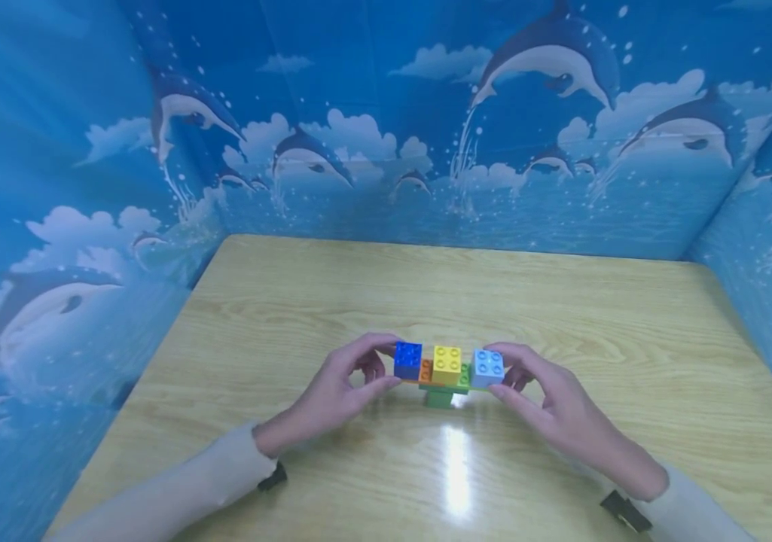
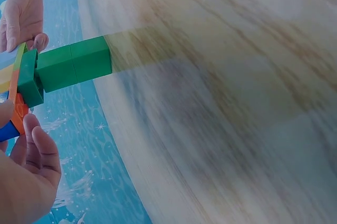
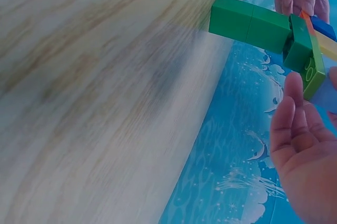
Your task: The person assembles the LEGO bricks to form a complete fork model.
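Note:
A toy-brick build stands upright on the table, a dark green column (image 2: 75,63) at its foot. Across the column lies a wider green brick (image 3: 300,43), topped by an orange brick (image 1: 425,369) on the left and a lime green brick (image 1: 465,373) on the right. Dark blue (image 1: 408,361), yellow (image 1: 447,365) and light blue (image 1: 488,368) bricks make the top row, with gaps between them. My left hand (image 1: 338,388) pinches the dark blue brick between thumb and fingers. At the other end, my right hand (image 1: 555,391) holds the light blue brick the same way.
The wood-grain table (image 1: 318,286) stretches around the build on all sides. A blue dolphin-print curtain (image 1: 372,188) encloses its back and sides. Bright light reflects off the tabletop in front of the column.

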### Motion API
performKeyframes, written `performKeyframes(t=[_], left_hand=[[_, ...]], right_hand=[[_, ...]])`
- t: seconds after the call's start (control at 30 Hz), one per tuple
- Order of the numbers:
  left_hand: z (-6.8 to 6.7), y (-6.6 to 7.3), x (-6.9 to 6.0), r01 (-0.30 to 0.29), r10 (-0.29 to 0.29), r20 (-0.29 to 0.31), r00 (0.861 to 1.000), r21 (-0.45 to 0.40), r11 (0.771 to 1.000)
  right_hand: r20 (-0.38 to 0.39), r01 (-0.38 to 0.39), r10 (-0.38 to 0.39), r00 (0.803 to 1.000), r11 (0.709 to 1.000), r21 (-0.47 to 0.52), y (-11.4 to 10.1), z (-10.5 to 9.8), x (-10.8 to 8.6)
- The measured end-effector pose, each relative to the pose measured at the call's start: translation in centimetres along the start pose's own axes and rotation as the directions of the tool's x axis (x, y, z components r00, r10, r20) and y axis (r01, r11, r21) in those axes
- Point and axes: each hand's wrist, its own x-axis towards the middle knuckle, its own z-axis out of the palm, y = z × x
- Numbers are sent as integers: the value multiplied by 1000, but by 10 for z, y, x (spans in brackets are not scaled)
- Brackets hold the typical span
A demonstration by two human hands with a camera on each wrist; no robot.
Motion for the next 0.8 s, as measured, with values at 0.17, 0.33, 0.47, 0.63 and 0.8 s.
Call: performKeyframes(t=[0.17,0.33,0.47,0.63,0.8], left_hand=[[1,-2,-1,-65,65,-3,998,47,997],[1,-3,0,-81,82,-2,997,77,994],[4,-5,4,-102,103,3,995,92,991],[4,-4,4,-96,96,3,995,91,991],[0,1,4,-55,54,11,998,104,993]], right_hand=[[1,-2,2,1000,1000,-14,2,0,-3],[8,-10,10,1000,1000,-14,2,-1,-5],[15,-40,40,999,999,-24,1,-6,-6],[25,-40,40,999,999,-25,1,-8,-5],[45,-79,81,996,996,-35,1,-8,-2]])
